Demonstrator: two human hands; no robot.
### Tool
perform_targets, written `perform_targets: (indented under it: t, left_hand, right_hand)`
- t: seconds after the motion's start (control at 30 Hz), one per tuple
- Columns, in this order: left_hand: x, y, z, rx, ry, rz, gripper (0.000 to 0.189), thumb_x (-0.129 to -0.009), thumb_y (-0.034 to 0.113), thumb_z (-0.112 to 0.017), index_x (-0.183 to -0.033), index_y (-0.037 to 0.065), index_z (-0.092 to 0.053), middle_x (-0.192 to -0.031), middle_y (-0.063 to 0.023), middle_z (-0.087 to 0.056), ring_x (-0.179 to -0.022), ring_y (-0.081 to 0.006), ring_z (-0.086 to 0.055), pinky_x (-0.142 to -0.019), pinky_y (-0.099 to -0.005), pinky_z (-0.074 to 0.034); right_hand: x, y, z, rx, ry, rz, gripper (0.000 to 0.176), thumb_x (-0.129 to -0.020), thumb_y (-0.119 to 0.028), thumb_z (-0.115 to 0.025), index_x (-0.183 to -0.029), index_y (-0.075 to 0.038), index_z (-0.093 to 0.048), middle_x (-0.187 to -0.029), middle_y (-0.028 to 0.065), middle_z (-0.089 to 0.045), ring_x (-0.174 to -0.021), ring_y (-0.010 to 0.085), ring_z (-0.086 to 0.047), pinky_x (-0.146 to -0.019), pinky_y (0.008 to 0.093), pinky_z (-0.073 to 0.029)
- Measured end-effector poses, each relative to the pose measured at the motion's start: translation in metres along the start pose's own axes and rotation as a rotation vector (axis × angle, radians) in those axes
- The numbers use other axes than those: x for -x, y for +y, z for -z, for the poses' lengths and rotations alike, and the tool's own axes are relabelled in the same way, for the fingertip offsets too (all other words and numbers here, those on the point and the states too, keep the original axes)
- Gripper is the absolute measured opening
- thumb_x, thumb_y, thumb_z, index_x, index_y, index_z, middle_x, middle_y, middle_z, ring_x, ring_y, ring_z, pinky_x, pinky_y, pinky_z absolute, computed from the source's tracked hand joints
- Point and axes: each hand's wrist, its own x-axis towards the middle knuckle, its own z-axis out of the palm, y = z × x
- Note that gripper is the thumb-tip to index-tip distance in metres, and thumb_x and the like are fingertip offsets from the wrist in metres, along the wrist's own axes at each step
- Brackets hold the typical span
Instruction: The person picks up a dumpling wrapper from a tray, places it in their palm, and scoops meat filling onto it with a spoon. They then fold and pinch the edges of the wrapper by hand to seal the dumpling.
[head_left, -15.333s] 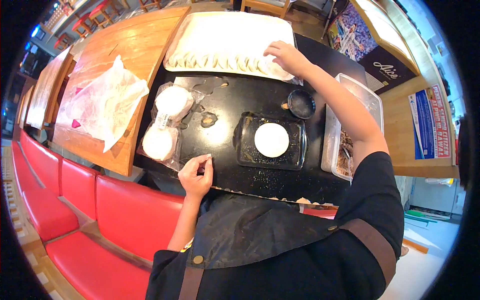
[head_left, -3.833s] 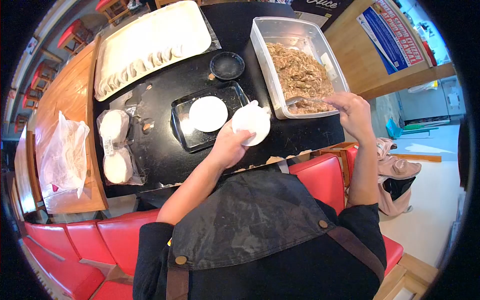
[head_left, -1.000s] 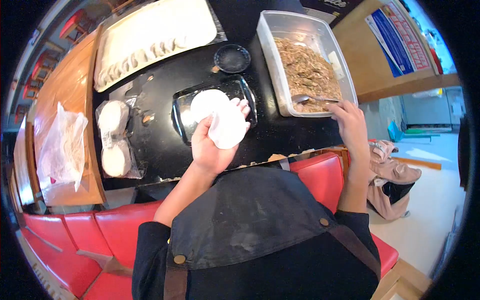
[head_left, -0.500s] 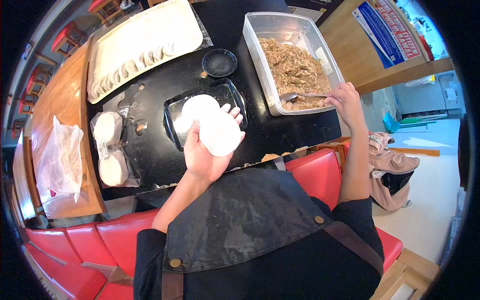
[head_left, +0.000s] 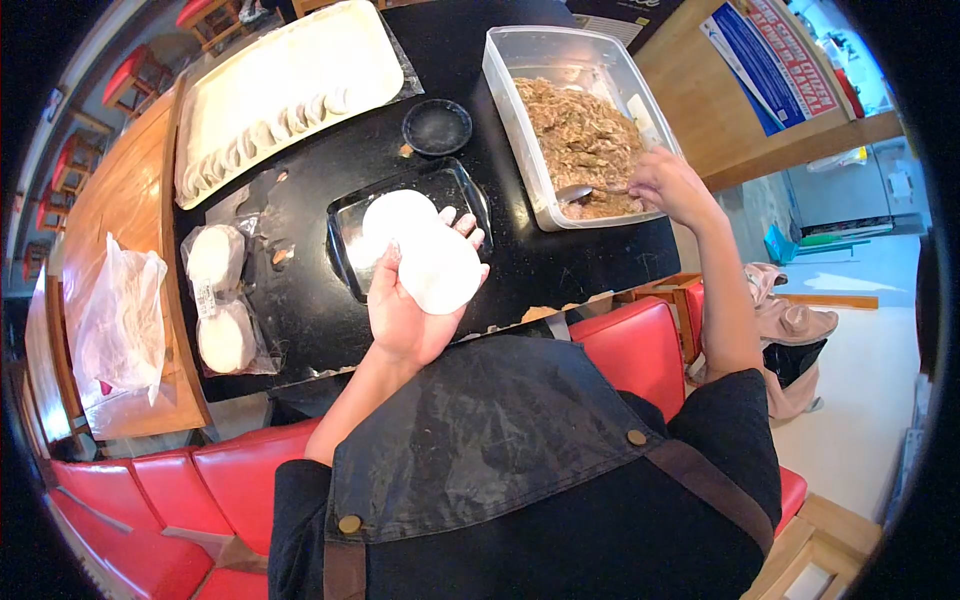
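Note:
On the palm of my left hand (head_left: 402,318) rests a round white dumpling wrapper (head_left: 442,270), its edge under my thumb and my fingertips showing past the far side. Another round white wrapper (head_left: 398,214) lies just beyond, on a black tray (head_left: 345,262), and is partly overlapped by the held one. My right hand (head_left: 672,186) is closed around the handle of a metal spoon (head_left: 578,192), over the near right corner of a clear plastic tub (head_left: 555,212). The spoon's bowl sits in the brown minced filling (head_left: 580,125) inside.
Folded dumplings (head_left: 265,132) line the near edge of a cream tray (head_left: 320,60) at the back left. A small black bowl (head_left: 437,127) stands behind the black tray. Packed wrappers (head_left: 222,300) lie at left, and a plastic bag (head_left: 122,320) sits on the wooden table.
My right hand has moved left and slightly up, further over the tub, with the spoon still in the filling. My left hand and the wrapper have stayed nearly still.

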Motion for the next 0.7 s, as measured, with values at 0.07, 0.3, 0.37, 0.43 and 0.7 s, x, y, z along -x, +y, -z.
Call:
perform_targets:
  t: [0.07, 0.3, 0.37, 0.43, 0.7]
  left_hand:
    - [0.000, -0.001, -0.002, 0.002, 0.013, 0.005, 0.063, -0.091, 0.045, -0.027, -0.137, 0.002, -0.030, -0.138, -0.0159, -0.037, -0.123, -0.0280, -0.041, -0.097, -0.0436, -0.036]
    - [0.004, -0.001, -0.002, 0.098, -0.026, 0.093, 0.059, -0.091, 0.041, -0.026, -0.136, 0.003, -0.031, -0.139, -0.0190, -0.035, -0.124, -0.0294, -0.041, -0.098, -0.0440, -0.036]
    - [0.004, -0.005, 0.009, 0.114, 0.000, 0.062, 0.058, -0.092, 0.039, -0.028, -0.136, 0.001, -0.030, -0.140, -0.0220, -0.032, -0.126, -0.0330, -0.038, -0.098, -0.0457, -0.037]
    - [0.004, -0.008, 0.012, 0.110, 0.023, 0.048, 0.056, -0.093, 0.034, -0.030, -0.136, -0.001, -0.028, -0.140, -0.0254, -0.029, -0.127, -0.0375, -0.035, -0.099, -0.0469, -0.038]
    - [-0.006, -0.018, -0.002, 0.223, 0.116, 0.045, 0.055, -0.097, 0.041, -0.019, -0.138, 0.005, -0.028, -0.139, -0.0199, -0.034, -0.127, -0.0321, -0.036, -0.104, -0.0437, -0.033]
  right_hand:
    - [-0.003, 0.001, 0.002, 0.019, -0.036, 0.031, 0.009, -0.070, -0.011, -0.066, -0.072, -0.003, -0.062, -0.076, 0.0083, -0.054, -0.083, 0.0279, -0.051, -0.074, 0.0382, -0.042]
    - [-0.010, -0.001, 0.015, 0.091, -0.091, 0.124, 0.011, -0.069, -0.009, -0.065, -0.069, -0.003, -0.056, -0.078, 0.0096, -0.052, -0.083, 0.0276, -0.051, -0.074, 0.0384, -0.042]
    - [-0.007, -0.018, 0.039, 0.119, -0.004, 0.081, 0.010, -0.068, -0.009, -0.065, -0.071, -0.003, -0.058, -0.076, 0.0090, -0.054, -0.080, 0.0281, -0.053, -0.072, 0.0380, -0.043]
    - [0.000, -0.031, 0.060, 0.143, 0.085, 0.020, 0.010, -0.066, -0.008, -0.065, -0.072, -0.003, -0.059, -0.074, 0.0083, -0.055, -0.077, 0.0286, -0.055, -0.070, 0.0375, -0.045]
    - [0.014, -0.071, 0.038, -0.509, 0.497, 0.025, 0.007, -0.082, -0.004, -0.063, -0.083, 0.003, -0.063, -0.079, 0.0084, -0.064, -0.068, 0.0146, -0.059, -0.061, 0.0255, -0.048]
